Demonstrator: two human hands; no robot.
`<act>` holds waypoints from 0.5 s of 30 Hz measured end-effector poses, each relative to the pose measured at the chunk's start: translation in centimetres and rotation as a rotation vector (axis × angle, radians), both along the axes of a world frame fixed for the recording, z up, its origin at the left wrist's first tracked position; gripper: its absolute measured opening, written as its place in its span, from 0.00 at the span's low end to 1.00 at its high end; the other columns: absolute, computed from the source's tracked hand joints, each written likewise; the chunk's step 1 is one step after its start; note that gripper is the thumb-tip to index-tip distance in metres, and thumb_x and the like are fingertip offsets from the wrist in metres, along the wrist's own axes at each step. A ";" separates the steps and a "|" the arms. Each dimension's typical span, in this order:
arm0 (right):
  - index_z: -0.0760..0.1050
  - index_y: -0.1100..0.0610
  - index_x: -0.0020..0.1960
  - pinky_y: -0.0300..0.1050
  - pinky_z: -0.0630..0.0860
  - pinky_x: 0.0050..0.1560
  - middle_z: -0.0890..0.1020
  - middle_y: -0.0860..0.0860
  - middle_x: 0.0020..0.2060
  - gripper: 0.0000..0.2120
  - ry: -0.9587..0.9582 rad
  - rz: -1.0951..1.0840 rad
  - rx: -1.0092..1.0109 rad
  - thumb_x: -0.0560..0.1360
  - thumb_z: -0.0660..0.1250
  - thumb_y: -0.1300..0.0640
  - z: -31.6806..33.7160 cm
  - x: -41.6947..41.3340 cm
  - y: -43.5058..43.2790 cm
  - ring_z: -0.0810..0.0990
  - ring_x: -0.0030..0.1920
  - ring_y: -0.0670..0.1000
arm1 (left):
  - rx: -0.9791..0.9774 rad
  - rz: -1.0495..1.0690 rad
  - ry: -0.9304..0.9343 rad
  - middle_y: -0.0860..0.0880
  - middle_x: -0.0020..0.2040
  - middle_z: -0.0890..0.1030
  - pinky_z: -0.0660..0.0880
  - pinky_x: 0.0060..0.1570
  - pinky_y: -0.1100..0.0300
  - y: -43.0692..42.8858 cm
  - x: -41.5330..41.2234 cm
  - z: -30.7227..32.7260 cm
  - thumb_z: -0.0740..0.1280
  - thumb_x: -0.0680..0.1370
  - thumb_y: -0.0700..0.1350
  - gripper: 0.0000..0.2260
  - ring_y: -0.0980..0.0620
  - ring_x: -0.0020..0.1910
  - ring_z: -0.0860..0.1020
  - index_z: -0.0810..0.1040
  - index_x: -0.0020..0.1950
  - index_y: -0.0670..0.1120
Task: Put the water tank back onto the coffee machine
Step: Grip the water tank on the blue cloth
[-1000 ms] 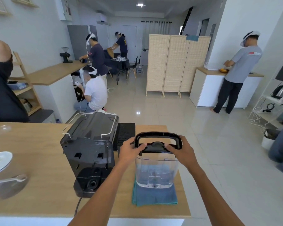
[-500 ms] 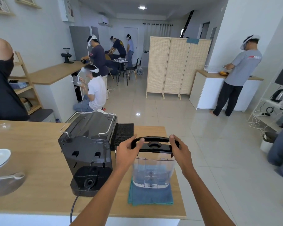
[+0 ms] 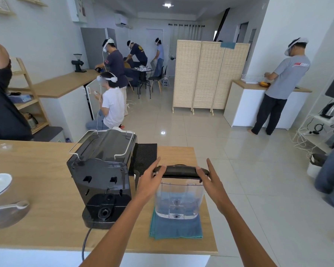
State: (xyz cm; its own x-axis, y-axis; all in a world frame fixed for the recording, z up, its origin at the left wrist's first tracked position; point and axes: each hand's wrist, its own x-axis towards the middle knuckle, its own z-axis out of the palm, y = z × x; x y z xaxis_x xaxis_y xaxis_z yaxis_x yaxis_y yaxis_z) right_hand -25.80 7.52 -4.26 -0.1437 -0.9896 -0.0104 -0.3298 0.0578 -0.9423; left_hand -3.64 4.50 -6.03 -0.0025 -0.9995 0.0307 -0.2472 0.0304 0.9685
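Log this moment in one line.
left hand: open at lid | right hand: open at lid | water tank: on blue cloth | coffee machine: tank absent

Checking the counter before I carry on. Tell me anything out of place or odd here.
The water tank is off the coffee machine, standing on a blue cloth beside it, leaving the machine's rear dock bare. Both hands, left and right, flank its black lid. No visible spill or damage.

Between your hands, clear water tank (image 3: 179,199) with black lid (image 3: 180,171), teal cloth (image 3: 175,227) beneath them, black coffee machine (image 3: 102,176) left of your left hand, light wood counter (image 3: 37,189)
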 end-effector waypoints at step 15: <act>0.46 0.40 0.80 0.26 0.72 0.53 0.69 0.28 0.66 0.47 0.166 0.190 -0.144 0.70 0.69 0.37 -4.2 -1.3 0.6 0.74 0.60 0.31 | -0.104 -0.214 -0.209 0.58 0.77 0.63 0.65 0.71 0.50 1.5 1.6 -2.6 0.74 0.69 0.64 0.45 0.54 0.73 0.65 0.49 0.77 0.70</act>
